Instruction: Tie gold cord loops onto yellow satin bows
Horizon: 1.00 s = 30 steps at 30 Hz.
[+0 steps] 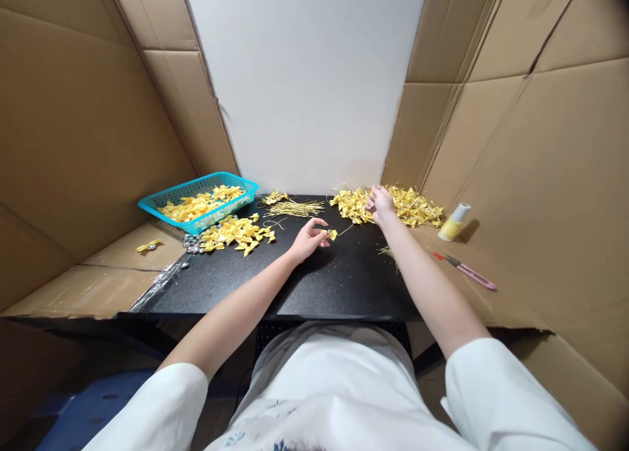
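Observation:
My left hand (308, 241), over the middle of the black table, pinches a small yellow ribbon bow (332, 235) between thumb and fingers. A thin gold cord (346, 229) runs from the bow up and to the right, toward my right hand. My right hand (381, 205) is closed, its fingers drawn together around the cord, though its far end is hard to see. Just behind and beside that hand spreads a heap of yellow bows with gold cords (413, 205). A bundle of cut gold cords (297, 208) lies beyond my left hand.
A turquoise basket (199, 225) of yellow bows stands at the back left. Before it lie loose bows (238, 233) and shiny round beads (192, 244). On the right are a thread spool (455, 222), pink-handled snips (470, 272) and cord scraps (388, 252). Cardboard walls (555, 176) enclose both sides.

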### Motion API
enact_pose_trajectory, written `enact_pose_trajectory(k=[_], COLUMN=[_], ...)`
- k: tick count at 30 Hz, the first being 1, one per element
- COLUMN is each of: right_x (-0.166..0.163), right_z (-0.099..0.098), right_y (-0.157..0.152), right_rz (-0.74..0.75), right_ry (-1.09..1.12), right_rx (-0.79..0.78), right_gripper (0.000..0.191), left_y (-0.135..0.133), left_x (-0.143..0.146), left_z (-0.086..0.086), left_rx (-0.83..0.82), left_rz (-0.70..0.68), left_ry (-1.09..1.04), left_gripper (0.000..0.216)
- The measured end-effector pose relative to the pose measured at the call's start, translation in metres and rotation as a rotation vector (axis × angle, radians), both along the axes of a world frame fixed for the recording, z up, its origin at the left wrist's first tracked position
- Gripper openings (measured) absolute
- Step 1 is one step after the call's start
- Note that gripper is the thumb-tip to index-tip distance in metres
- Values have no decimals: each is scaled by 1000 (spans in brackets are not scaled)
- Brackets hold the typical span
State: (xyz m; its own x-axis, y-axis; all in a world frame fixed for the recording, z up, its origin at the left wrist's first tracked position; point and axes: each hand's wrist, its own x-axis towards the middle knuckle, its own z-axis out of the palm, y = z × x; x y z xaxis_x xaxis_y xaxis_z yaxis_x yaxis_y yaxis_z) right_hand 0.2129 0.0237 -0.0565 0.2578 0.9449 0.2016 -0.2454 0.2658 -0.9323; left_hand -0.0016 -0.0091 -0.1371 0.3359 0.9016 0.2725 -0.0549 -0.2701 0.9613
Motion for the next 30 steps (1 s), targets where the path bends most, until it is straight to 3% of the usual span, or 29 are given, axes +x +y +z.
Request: enact_pose_trajectory(k=[6, 13, 21, 30], right_x=[-28, -51, -64, -70], right_z=[-46, -67, -76, -75], right_y=[-34, -56, -58, -63], right_rz=[154, 209, 215, 279], right_ry=[-234, -502, -213, 45], right_rx=[4, 218, 79, -115], right_gripper=[25, 23, 30, 23], left_y=[1, 4, 4, 0], left_x=[0, -1, 0, -4], left_z=[-2, -4, -5, 0], left_rx=[-22, 31, 117, 191], left_rz=[21, 105, 191, 264], left_ry=[25, 28, 43, 60], left_gripper=[34, 28, 19, 13])
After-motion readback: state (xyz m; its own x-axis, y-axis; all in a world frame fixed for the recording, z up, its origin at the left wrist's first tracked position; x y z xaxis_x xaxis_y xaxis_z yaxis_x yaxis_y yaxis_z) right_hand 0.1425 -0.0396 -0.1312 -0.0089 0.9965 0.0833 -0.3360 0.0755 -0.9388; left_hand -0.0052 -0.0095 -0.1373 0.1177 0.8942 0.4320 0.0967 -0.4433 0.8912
